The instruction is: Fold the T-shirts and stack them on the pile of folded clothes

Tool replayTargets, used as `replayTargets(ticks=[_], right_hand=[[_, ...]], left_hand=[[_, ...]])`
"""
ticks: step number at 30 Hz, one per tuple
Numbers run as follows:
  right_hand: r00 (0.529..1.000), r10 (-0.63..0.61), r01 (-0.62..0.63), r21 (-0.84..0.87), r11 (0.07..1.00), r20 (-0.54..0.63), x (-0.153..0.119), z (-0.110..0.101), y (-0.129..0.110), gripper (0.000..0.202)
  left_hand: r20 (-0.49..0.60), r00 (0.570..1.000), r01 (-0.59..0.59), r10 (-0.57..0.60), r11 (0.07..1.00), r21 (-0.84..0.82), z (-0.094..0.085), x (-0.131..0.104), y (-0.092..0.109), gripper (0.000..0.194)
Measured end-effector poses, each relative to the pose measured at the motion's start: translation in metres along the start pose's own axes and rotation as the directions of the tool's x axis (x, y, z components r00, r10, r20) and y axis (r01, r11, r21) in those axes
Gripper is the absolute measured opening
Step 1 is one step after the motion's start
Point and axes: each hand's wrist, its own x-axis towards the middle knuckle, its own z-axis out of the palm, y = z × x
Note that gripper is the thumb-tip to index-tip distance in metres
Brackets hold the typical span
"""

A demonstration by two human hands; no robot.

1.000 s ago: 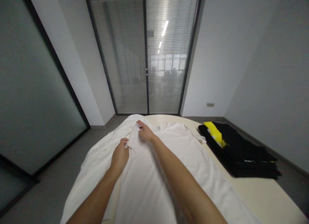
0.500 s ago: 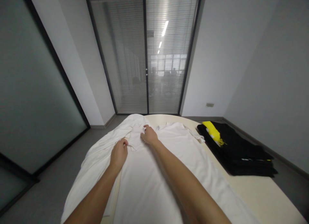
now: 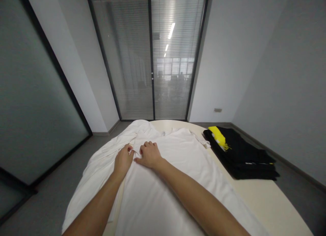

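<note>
A white shirt (image 3: 178, 161) lies spread over the table, its neckline toward the far edge and one sleeve at the right. At its left side, my left hand (image 3: 124, 158) pinches a bit of the white fabric between thumb and fingers. Close beside it, my right hand (image 3: 149, 154) rests on the shirt, palm down with fingers bent and the thumb apart, near the pinched fold. More white cloth (image 3: 102, 164) lies rumpled along the table's left side.
A stack of folded black clothes (image 3: 244, 154) sits on the right part of the pale table (image 3: 270, 202). On the stack lies a yellow fringed item (image 3: 217, 137). Glass doors with blinds (image 3: 152, 59) stand beyond the table.
My right hand has moved nearer and slightly left, down from the neckline toward my left hand. My left hand stays at nearly the same place on the fabric. The view has shifted a little.
</note>
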Motion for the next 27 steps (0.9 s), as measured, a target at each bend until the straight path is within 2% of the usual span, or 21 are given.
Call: replayTargets(ticks=[3,6,9,13,18,20,24,27], right_hand=[[0.998,-0.034,0.032,-0.038,0.999,-0.055,-0.007,0.007,-0.009,0.026],[0.989,-0.116,0.11,-0.065,0.992,-0.09,-0.009,0.006,-0.007,0.016],[0.987,-0.109,0.106,-0.029,0.994,-0.116,-0.011,0.0,-0.002,0.017],[0.993,-0.038,0.039,0.008,0.999,-0.11,-0.012,0.001,0.0,0.03],[0.997,-0.007,0.008,0.008,1.0,-0.082,-0.009,0.011,-0.004,0.018],[0.996,-0.028,0.029,0.014,0.999,-0.081,-0.008,0.012,-0.004,0.014],[0.988,-0.08,0.085,0.032,0.996,-0.129,-0.01,0.008,0.002,0.02],[0.986,-0.131,0.138,0.056,0.989,-0.106,-0.014,0.004,0.006,0.022]], left_hand=[[-0.001,1.0,0.009,-0.009,1.0,0.012,-0.002,-0.001,0.001,0.008],[-0.008,1.0,0.021,-0.021,1.0,0.022,-0.003,-0.001,0.001,0.009],[-0.014,0.999,0.033,-0.033,0.999,0.028,-0.003,-0.001,0.002,0.009],[-0.02,0.999,0.041,-0.04,0.999,0.027,-0.003,-0.001,0.003,0.005],[-0.026,0.999,0.035,-0.034,0.999,0.031,-0.001,-0.001,0.003,0.003],[-0.027,0.999,0.031,-0.03,0.999,0.033,-0.001,-0.001,0.003,0.004],[-0.024,1.0,0.015,-0.014,0.999,0.035,0.0,0.0,0.001,0.008],[-0.027,1.0,-0.007,0.007,1.0,0.03,0.002,0.001,-0.002,0.013]])
